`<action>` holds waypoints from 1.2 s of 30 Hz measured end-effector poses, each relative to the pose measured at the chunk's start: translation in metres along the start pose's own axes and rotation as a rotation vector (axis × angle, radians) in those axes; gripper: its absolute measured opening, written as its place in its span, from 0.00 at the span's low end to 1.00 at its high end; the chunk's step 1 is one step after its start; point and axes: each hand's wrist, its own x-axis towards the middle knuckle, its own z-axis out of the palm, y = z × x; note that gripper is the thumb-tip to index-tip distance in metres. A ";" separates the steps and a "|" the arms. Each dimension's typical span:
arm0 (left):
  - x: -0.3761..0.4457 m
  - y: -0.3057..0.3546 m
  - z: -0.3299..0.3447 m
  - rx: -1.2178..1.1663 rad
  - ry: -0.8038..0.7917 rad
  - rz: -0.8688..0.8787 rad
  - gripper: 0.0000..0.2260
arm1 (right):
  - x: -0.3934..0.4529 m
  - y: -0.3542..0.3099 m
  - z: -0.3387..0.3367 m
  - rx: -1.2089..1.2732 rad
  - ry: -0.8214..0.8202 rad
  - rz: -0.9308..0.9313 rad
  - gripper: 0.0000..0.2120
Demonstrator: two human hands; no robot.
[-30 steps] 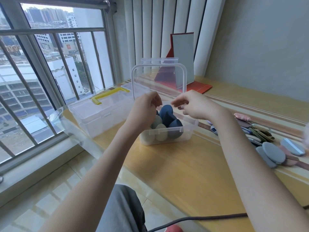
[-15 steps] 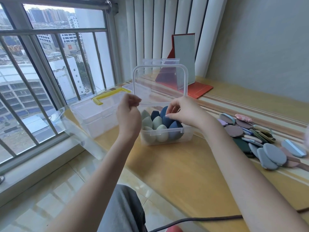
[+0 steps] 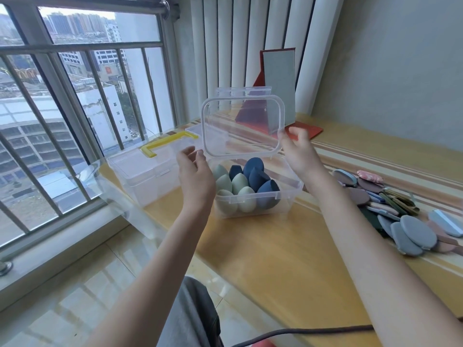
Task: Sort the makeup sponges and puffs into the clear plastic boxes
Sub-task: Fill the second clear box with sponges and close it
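On the near part of the wooden worktop [image 3: 270, 259] a dark cable [image 3: 300, 333] crosses the edge, and our two forearms reach forward over the bare wood. Further right lies a heap of flat puffs [image 3: 411, 234] in grey, blue, mauve and green, well apart from both hands. Between our arms stands the small clear box [image 3: 250, 204], packed with egg-shaped sponges [image 3: 246, 186], pale green ones to the left and dark blue ones to the right. Our left hand [image 3: 196, 175] hovers just beside the box's left wall, its fingers [image 3: 189, 152] loosely spread and clamped on nothing, their tips close to the lower left corner of the raised lid [image 3: 241, 126]; we cannot tell whether they touch it. Our right hand [image 3: 297, 152] pinches the lid's lower right edge, thumb in front and fingers behind the clear plastic. The lid stands nearly upright above the box. Left of it sits a larger clear box with a yellow handle [image 3: 160, 146]. Behind stand a red-backed mirror [image 3: 278, 88] and white blinds [image 3: 240, 46].
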 end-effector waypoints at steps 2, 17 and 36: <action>-0.002 0.001 0.002 -0.027 -0.021 -0.019 0.14 | 0.005 0.003 0.003 0.149 -0.070 0.045 0.31; -0.008 0.018 -0.005 0.523 -0.120 0.489 0.07 | -0.021 -0.028 0.005 -0.678 -0.193 -0.111 0.22; -0.001 0.041 0.011 1.152 -0.637 0.507 0.07 | -0.023 -0.020 0.017 -0.569 -0.309 -0.084 0.08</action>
